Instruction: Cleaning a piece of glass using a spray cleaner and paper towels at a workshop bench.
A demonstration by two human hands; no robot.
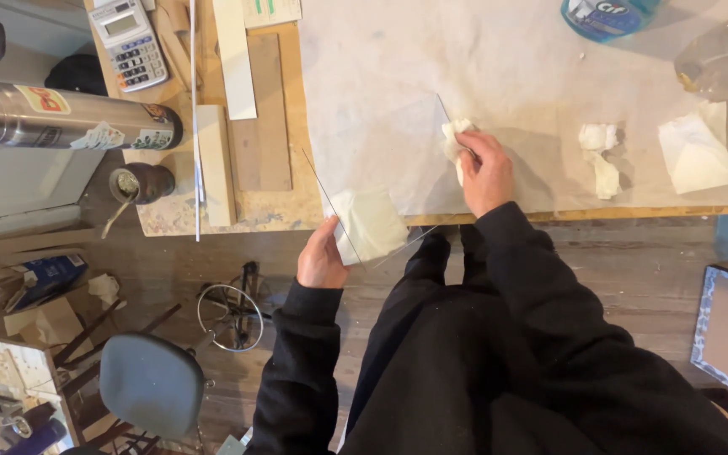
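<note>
Hands first: the left hand point(322, 257) is closed on the near edge of a clear glass pane point(389, 181), with a folded white cloth point(370, 223) pinched between its fingers and the glass. The right hand point(484, 173) is closed around a crumpled paper wad point(455, 139) and presses it onto the far corner of the same pane.

The workbench point(507, 59), the largest thing here, lies under and beyond both hands, covered by a pale, stained sheet. The pane rests partly on it and juts out past its front edge toward the person, so the left hand carries the overhanging part.

The pane looks stiff, thin and brittle, probably light for its area, with bare edges that could cut. Its surface is smooth and likely slippery, so the cloth pad at the left hand seems the sensible place to grip: on the edge, padded, with the bench taking the weight of the rest.

Left of the left hand lie a steel flask point(61, 114), some wooden strips point(215, 160) and a calculator point(128, 42). Right of the right hand sit 2 more scraps: a used paper wad point(600, 152) and a flat white tissue point(697, 152). Beyond them stand a blue spray bottle point(604, 15) and a clear plastic bottle point(722, 55).
</note>
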